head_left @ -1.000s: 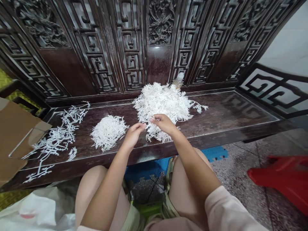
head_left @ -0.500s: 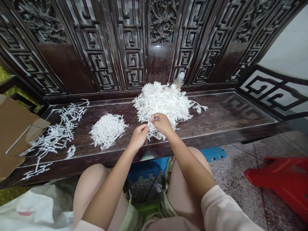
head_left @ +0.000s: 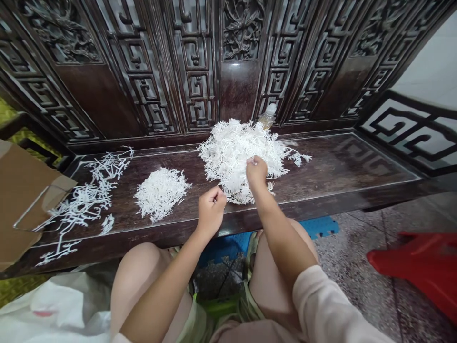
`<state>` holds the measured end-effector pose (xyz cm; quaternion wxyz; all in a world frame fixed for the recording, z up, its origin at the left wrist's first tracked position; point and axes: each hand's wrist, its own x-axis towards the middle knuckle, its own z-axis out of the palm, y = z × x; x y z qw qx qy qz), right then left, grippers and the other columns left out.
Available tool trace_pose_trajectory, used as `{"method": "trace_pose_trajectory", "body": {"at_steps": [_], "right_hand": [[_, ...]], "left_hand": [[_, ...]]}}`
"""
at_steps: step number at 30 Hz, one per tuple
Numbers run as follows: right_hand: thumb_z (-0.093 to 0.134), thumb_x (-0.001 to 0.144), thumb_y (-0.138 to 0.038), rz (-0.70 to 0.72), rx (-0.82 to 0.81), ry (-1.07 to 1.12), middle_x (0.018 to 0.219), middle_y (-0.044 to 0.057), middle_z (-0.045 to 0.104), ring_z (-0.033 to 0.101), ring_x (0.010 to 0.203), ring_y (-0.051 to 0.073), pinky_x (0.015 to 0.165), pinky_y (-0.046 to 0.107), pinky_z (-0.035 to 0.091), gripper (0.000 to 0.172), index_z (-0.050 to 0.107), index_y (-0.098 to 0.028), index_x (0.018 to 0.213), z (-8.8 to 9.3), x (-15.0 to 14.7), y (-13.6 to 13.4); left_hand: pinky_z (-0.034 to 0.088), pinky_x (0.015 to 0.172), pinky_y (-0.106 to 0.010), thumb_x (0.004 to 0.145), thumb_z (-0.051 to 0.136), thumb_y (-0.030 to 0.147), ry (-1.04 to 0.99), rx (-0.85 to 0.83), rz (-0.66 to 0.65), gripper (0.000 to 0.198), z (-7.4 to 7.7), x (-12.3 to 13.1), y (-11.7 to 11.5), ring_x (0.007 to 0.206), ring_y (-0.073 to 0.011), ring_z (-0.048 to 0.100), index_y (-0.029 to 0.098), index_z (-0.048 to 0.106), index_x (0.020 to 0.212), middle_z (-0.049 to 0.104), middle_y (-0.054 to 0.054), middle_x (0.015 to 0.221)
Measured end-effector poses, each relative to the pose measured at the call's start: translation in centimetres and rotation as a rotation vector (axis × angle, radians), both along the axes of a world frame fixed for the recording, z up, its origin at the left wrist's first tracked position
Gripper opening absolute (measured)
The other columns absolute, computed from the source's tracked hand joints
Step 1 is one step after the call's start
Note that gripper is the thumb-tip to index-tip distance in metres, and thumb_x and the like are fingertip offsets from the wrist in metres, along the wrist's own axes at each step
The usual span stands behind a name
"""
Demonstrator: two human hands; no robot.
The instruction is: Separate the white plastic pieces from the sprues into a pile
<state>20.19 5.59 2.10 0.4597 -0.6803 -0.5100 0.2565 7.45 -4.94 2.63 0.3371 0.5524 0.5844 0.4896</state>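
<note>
head view: right hand [head_left: 255, 171] pinches at the big pile of white branched strands [head_left: 233, 159] on the dark wooden surface [head_left: 342, 162]; left hand [head_left: 211, 211] curled just beside, hold unclear.

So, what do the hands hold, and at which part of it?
The right hand seems to pinch into the heap of white branching strips near its front; the closed left hand hides whatever it holds, if anything.
</note>
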Motion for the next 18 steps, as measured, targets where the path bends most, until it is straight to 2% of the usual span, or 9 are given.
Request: {"method": "trace_pose_trajectory", "body": {"at_steps": [1, 3, 6, 9, 12, 15, 18], "right_hand": [[0.04, 0.07, -0.027, -0.009, 0.02, 0.051, 0.062, 0.0, 0.04, 0.036, 0.06, 0.012, 0.06, 0.025, 0.03, 0.012, 0.042, -0.018, 0.062, 0.3, 0.8, 0.5], [0.044, 0.07, -0.033, 0.126, 0.02, 0.071, 0.062, -0.001, 0.04, 0.037, 0.061, 0.012, 0.061, 0.025, 0.03, 0.019, 0.042, -0.017, 0.061, 0.7, 2.1, 0.8], [0.048, 0.068, -0.04, 0.384, -0.064, 0.004, 0.059, -0.002, 0.039, 0.036, 0.06, 0.011, 0.06, 0.025, 0.029, 0.026, 0.043, -0.017, 0.058, 1.0, 2.4, -0.1], [0.048, 0.069, -0.043, 0.534, -0.112, -0.038, 0.056, -0.003, 0.036, 0.033, 0.056, 0.01, 0.058, 0.024, 0.028, 0.029, 0.043, -0.017, 0.057, 0.7, 1.3, -1.2], [0.048, 0.068, -0.044, 0.591, -0.107, -0.055, 0.054, -0.004, 0.031, 0.031, 0.054, 0.009, 0.056, 0.023, 0.026, 0.031, 0.039, -0.017, 0.056, 0.4, 0.3, -1.5], [0.048, 0.068, -0.044, 0.627, -0.092, -0.08, 0.054, -0.004, 0.029, 0.03, 0.055, 0.009, 0.056, 0.023, 0.026, 0.033, 0.036, -0.018, 0.053, 0.2, -0.3, -1.3], [0.047, 0.069, -0.045, 0.661, -0.089, -0.072, 0.056, -0.004, 0.034, 0.033, 0.057, 0.009, 0.057, 0.023, 0.027, 0.032, 0.04, -0.017, 0.055, 0.2, -0.6, -1.4]], "left_hand": [[0.026, 0.051, -0.023, 0.072, 0.037, 0.024, 0.003, -0.018, -0.016, 0.023, 0.2, -0.5, 0.0, 0.053, -0.0103, 0.03, 0.018, 0.029, 0.052, 0.028, 0.003, 0.051], [0.025, 0.049, -0.023, 0.07, 0.036, 0.024, -0.011, -0.103, 0.009, 0.019, 0.4, -2.4, 0.9, 0.051, -0.01, 0.03, 0.018, 0.033, 0.053, 0.03, 0.003, 0.051], [0.026, 0.048, -0.022, 0.067, 0.035, 0.022, 0.004, -0.24, 0.191, 0.014, -0.1, -6.7, 3.6, 0.049, -0.01, 0.033, 0.018, 0.038, 0.054, 0.035, 0.003, 0.051], [0.029, 0.049, -0.023, 0.066, 0.036, 0.026, 0.224, -0.243, 0.347, 0.015, -1.2, -11.7, 6.1, 0.053, -0.0123, 0.04, 0.018, 0.045, 0.056, 0.044, 0.001, 0.053], [0.036, 0.056, -0.026, 0.066, 0.037, 0.027, 0.365, -0.399, 0.28, 0.021, -2.8, -15.4, 7.1, 0.064, -0.0173, 0.052, 0.017, 0.055, 0.068, 0.058, -0.004, 0.067], [0.04, 0.07, -0.031, 0.063, 0.045, 0.026, 0.445, -0.495, 0.294, 0.023, -4.3, -17.2, 7.1, 0.085, -0.0248, 0.055, 0.017, 0.059, 0.079, 0.062, -0.01, 0.09], [0.038, 0.078, -0.037, 0.062, 0.051, 0.028, 0.493, -0.493, 0.344, 0.033, -4.6, -16.6, 7.0, 0.099, -0.0304, 0.051, 0.016, 0.059, 0.091, 0.058, -0.015, 0.105]]}}
